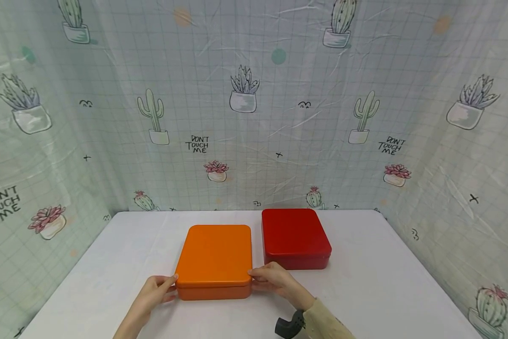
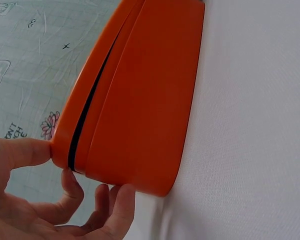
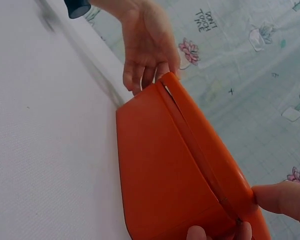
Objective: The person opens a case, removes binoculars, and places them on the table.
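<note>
An orange box [image 1: 213, 293] stands on the white table, its matching orange lid [image 1: 216, 254] on top. In the left wrist view a dark slit runs between the lid and the box wall. My left hand [image 1: 154, 293] is at the near left corner, thumb on the lid's edge and index finger curled at its rim; other fingertips are against the box wall. At the near right corner my right hand [image 1: 275, 278] pinches the lid's edge, thumb [image 3: 282, 197] on the outside and a fingertip [image 3: 245, 231] at the rim. The box's inside is hidden.
A red lidded box [image 1: 295, 235] stands behind and right of the orange one, close to my right hand. White table [image 1: 364, 292] surface extends on both sides. A curtain [image 1: 279, 122] printed with cacti borders the back and sides. A black wrist strap [image 1: 290, 325] shows by my right sleeve.
</note>
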### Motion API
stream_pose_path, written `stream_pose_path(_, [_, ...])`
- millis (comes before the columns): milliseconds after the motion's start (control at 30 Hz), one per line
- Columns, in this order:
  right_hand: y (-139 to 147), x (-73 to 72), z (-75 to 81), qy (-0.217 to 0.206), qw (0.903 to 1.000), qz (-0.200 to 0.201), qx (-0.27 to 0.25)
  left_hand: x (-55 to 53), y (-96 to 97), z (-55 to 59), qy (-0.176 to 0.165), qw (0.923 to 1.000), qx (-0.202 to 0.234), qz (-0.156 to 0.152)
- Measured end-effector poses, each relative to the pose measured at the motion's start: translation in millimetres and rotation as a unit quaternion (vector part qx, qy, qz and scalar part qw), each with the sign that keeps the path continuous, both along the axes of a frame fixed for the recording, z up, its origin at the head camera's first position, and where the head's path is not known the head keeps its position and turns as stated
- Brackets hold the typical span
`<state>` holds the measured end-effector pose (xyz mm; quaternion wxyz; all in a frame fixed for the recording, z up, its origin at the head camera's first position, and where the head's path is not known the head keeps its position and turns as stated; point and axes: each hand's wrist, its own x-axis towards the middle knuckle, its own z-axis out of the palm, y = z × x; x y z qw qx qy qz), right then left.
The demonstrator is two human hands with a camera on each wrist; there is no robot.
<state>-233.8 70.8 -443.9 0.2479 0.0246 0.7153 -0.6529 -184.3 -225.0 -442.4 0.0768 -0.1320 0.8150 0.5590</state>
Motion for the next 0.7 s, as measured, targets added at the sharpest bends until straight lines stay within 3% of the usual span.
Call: stream_pose_path(700, [2.3,-1.2,4.3,0.002,0.9998,0.015,-0.013,1.5,3.3,5.9,-0.004,0.9998,0.021,0.001])
